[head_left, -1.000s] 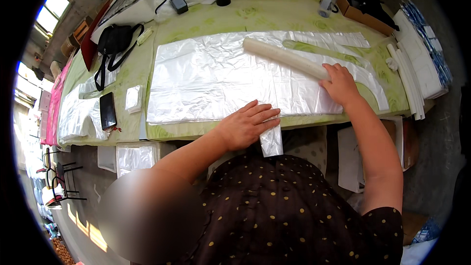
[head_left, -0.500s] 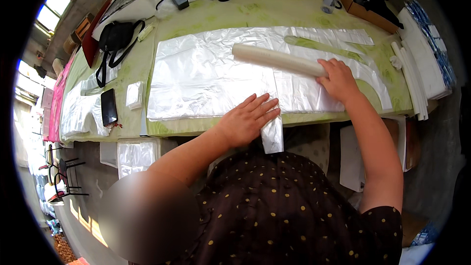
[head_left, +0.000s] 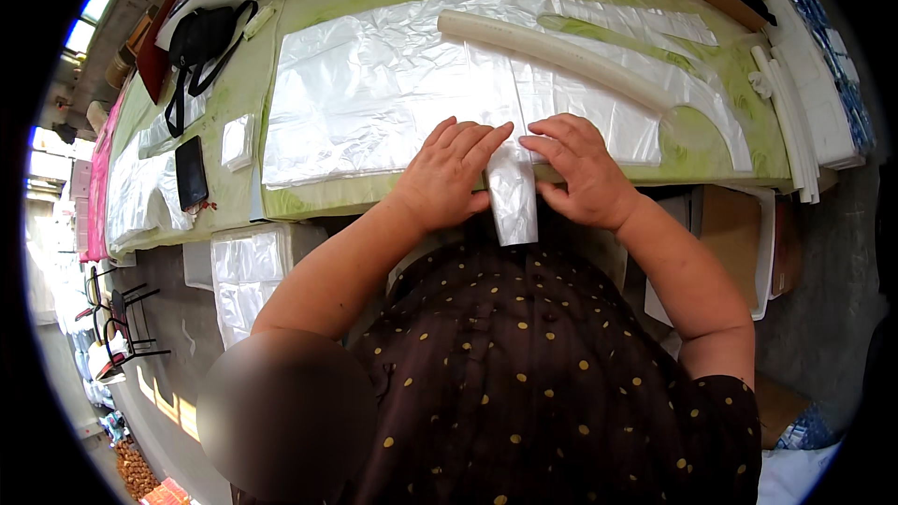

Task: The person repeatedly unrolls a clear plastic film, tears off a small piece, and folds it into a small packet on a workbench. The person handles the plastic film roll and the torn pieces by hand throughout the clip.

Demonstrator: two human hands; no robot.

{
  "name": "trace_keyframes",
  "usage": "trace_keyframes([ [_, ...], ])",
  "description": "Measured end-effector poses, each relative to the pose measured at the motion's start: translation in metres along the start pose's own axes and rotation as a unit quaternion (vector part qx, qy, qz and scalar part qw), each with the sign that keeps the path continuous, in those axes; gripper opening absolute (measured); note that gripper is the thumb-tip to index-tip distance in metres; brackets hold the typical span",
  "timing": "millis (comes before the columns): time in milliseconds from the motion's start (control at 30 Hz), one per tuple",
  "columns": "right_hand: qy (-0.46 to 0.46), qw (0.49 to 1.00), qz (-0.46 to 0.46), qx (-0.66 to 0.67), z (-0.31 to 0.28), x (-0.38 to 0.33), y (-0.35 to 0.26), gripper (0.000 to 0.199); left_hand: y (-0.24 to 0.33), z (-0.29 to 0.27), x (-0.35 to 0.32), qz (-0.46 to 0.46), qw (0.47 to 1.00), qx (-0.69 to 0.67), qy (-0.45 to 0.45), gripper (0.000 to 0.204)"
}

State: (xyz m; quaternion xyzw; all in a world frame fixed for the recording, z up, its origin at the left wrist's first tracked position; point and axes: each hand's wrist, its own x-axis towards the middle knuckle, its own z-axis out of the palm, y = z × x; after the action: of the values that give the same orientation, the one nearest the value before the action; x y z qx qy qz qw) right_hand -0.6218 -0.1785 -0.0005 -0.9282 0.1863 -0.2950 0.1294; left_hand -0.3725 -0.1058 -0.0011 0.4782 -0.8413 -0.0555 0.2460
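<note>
A thin, shiny clear plastic sheet (head_left: 365,84) lies spread on the table, with long narrow strips reaching to the right. A folded plastic strip (head_left: 514,196) hangs over the table's near edge in front of me. My left hand (head_left: 444,173) rests at the strip's left side, fingers stretched out over the sheet. On the other side, my right hand (head_left: 585,173) has its fingers bent and apart, fingertips at the strip's upper right edge. Beyond both hands, a long off-white tube (head_left: 561,58) lies slantwise on the sheet, with neither hand touching it.
The table has a green patterned cover (head_left: 323,201). To the left are a black phone (head_left: 191,173), a small white packet (head_left: 238,142) and a black bag (head_left: 201,42). White rolls (head_left: 790,126) lie at the right edge. A plastic-filled container (head_left: 248,271) stands below the table.
My right hand has let go of the tube and come left and nearer to the folded strip. The tube now lies on the sheet. The view has shifted, with table things higher in it.
</note>
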Motion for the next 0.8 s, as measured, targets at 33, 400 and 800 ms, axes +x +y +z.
trace_keyframes([
  [33,-0.008,1.0,-0.009,0.004,0.002,0.001,-0.003,0.064,0.0,0.0,0.0,0.002,1.0,-0.001,0.005,0.084],
  [400,0.013,0.997,0.052,0.062,0.014,0.011,-0.001,0.016,0.002,-0.004,0.0,-0.025,0.998,-0.042,0.047,0.083],
  [800,-0.09,0.879,0.428,0.188,0.014,0.056,-0.003,0.03,-0.017,0.012,-0.007,-0.104,0.977,-0.155,0.106,0.082],
])
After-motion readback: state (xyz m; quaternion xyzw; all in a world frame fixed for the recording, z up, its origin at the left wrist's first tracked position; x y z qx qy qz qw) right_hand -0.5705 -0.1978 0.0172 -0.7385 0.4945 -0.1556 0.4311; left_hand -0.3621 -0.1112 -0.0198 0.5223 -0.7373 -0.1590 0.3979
